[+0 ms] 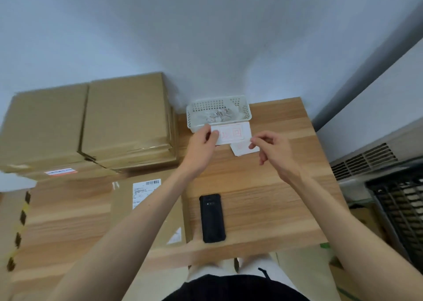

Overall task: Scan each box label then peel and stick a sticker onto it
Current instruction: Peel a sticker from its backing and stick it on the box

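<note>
My left hand [203,144] pinches the left end of a white sticker sheet [232,134] printed with red squares, held just in front of the basket. My right hand [272,148] pinches at the sheet's right edge, over a second white sticker piece [242,148] lying on the table. A flat cardboard box [128,200] with a white barcode label [143,192] lies on the table under my left forearm. A black handheld scanner [212,218] lies face down in the middle of the table.
A white plastic basket [194,115] holding crumpled paper scraps stands at the table's far edge by the wall. Two stacks of cardboard boxes [91,122] fill the far left. A black crate [400,204] and a vent sit to the right, off the wooden table [263,186].
</note>
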